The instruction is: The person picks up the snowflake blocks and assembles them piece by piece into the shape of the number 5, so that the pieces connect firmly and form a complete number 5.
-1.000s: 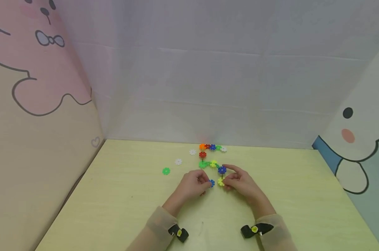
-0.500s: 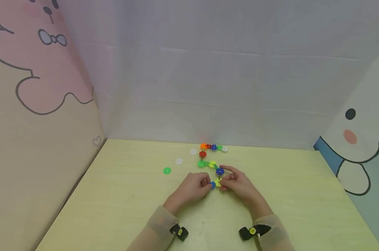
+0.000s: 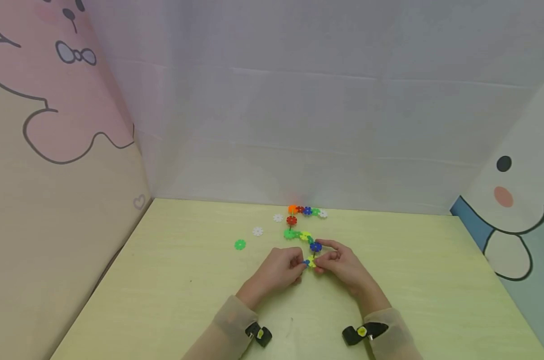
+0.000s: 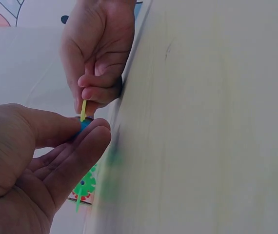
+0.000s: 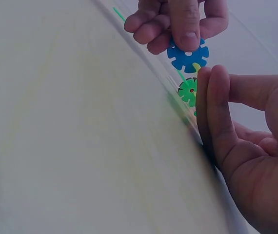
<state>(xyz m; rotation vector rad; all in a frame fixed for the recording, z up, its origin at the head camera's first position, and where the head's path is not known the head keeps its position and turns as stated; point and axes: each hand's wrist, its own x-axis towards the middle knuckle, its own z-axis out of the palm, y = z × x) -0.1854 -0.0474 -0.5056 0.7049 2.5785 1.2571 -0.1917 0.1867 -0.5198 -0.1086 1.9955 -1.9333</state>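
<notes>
Between thumb and fingers my left hand pinches a blue notched snowflake disc. My right hand pinches a yellow snowflake disc, the near end of a joined chain of discs. The blue disc's edge meets the yellow one's, roughly crosswise; how deep the notches sit is hidden by the fingers. Just beyond, a dark blue disc sits in the chain near my right index finger. From there the chain runs through a yellow disc, a green disc, a red disc and an orange disc.
Left of the chain lie two loose white discs, one nearer and one farther white disc, plus a loose green disc. The chain's far row ends in a white disc close to the back wall.
The blue disc and the yellow disc were apart a second ago and now meet. My right hand has shifted slightly left with the chain's near end.
</notes>
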